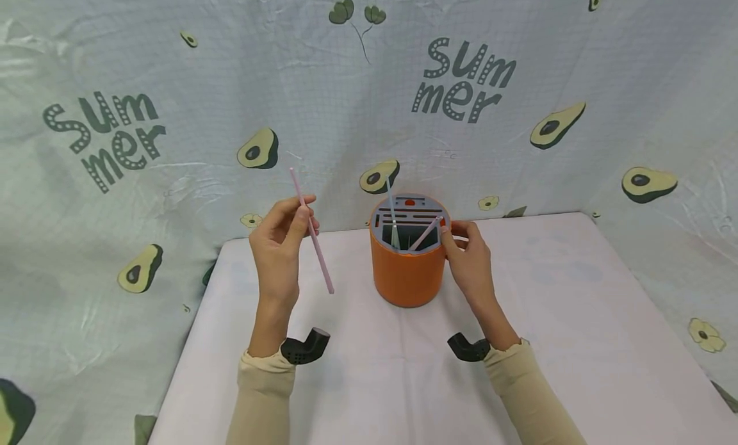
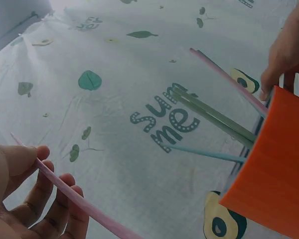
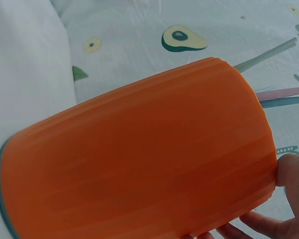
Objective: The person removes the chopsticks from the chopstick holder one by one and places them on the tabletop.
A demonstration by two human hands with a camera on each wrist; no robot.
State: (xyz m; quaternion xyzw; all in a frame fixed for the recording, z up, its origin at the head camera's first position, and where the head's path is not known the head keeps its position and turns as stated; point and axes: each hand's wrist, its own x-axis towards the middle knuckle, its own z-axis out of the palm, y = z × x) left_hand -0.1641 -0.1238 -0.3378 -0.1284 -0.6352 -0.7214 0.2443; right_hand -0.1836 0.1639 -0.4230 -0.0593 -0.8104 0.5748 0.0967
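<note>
Pink straw (image 1: 312, 231) is in the left hand (image 1: 280, 243), pinched between thumb and fingertips, held up off the table (image 1: 576, 317) and left of the holder (image 1: 408, 266). It tilts, top end up-left, bottom end down-right. Left wrist view confirms it: the straw crosses the curled fingers (image 2: 50, 199).

Holder is an orange cylinder with a grey slotted top (image 1: 410, 209), upright on the table between the hands. Three straws stand in it already: blue (image 1: 391, 209), pink (image 1: 425, 234), green (image 2: 214, 115); all lean out of the top opening.

Right hand (image 1: 468, 256) grips the holder's right side near the rim, fingers wrapped on the wall; fingertips (image 3: 289, 174) show against the orange in the right wrist view.

White cloth covers the table; avocado-print "summer" fabric (image 1: 173, 80) hangs behind and to the sides.
</note>
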